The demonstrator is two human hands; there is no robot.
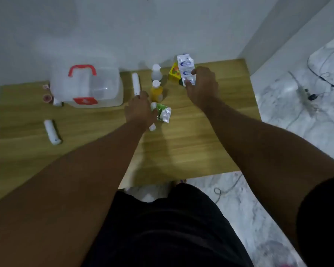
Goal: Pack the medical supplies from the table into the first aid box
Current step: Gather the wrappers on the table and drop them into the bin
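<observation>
Translucent first aid box (87, 87) (red handle, lid seemingly shut) sits rear-left on desk (181, 147). Nothing visibly packed. Right hand (201, 85) clamps a blister pack (186, 69); left hand (140, 110) closes over a gauze roll (152, 127). Bottles, rolls remain out.

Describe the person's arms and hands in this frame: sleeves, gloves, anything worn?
Both forearms are bare to above the elbow. The left hand and right hand carry no gloves, and no watch, ring or band shows. A dark short sleeve covers the right upper arm. The image is too soft for finer detail.
</observation>
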